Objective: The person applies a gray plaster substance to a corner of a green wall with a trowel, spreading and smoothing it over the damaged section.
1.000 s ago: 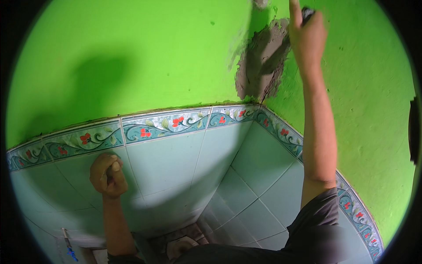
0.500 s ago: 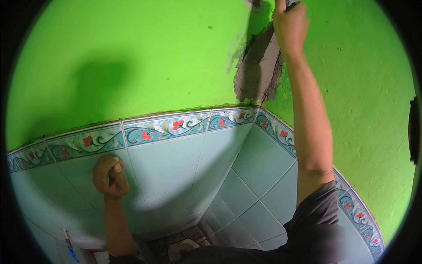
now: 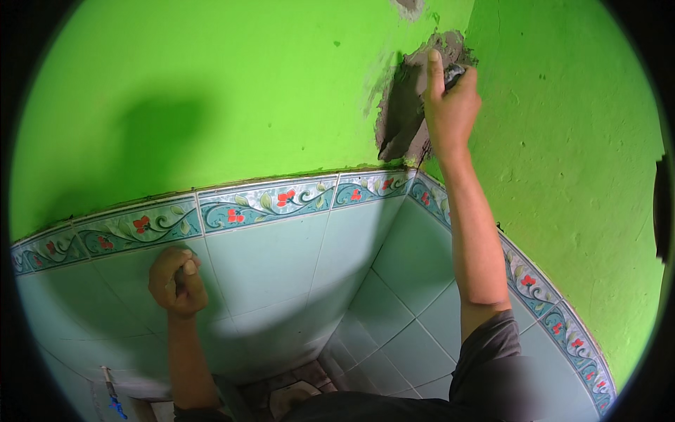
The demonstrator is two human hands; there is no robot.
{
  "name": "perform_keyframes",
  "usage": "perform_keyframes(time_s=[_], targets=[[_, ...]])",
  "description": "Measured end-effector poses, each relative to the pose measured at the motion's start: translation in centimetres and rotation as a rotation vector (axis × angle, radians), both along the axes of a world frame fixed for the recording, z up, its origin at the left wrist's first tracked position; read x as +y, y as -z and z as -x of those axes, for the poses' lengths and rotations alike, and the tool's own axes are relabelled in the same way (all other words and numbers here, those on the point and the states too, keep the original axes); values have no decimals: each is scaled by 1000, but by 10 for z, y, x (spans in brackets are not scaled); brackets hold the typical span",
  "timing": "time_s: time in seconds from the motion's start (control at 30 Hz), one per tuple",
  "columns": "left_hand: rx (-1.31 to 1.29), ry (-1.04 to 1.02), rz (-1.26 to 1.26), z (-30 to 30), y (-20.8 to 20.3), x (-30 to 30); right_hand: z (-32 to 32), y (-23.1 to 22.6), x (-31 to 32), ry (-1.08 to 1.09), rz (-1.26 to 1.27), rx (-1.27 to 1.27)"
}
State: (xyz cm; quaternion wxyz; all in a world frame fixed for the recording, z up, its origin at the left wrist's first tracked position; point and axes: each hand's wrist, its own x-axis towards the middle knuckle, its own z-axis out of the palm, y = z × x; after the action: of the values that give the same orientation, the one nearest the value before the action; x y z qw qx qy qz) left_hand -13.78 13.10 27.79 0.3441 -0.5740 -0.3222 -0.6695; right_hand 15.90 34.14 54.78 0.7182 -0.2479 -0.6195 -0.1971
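My right hand (image 3: 453, 116) is raised to the corner of the green wall, closed round a tool with a dark handle (image 3: 454, 74). My thumb points up along it, and the tool's working end is hidden. Hand and tool are at a rough patch of grey-brown mortar (image 3: 402, 105) that runs down the corner to the tile border. Lower left, my left hand (image 3: 178, 283) is held up in front of the tiles with its fingers curled in. Whatever lies inside that curl, if anything, I cannot make out.
A flowered tile border (image 3: 271, 200) runs below the green paint along both walls, with pale teal tiles (image 3: 267, 264) under it. A smaller grey patch (image 3: 408, 8) shows at the top. A tap with a blue handle (image 3: 116, 404) is low at the left; a toilet (image 3: 290, 395) is at the floor.
My right hand has come down and slightly left along the corner with the tool, baring the upper end of the mortar patch. My left hand has stayed where it was.
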Motion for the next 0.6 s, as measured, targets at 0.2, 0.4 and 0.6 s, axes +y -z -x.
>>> perform_keyframes(time_s=[0.2, 0.4, 0.6], targets=[[8, -73, 33, 4, 6, -2, 13, -55, -16, 45, -135, 45], [-8, -37, -2, 2, 4, -3, -2, -54, -38, 15, -142, 101], [-30, 67, 42, -1, 0, -2, 5, -10, -3, 41, -82, -25]])
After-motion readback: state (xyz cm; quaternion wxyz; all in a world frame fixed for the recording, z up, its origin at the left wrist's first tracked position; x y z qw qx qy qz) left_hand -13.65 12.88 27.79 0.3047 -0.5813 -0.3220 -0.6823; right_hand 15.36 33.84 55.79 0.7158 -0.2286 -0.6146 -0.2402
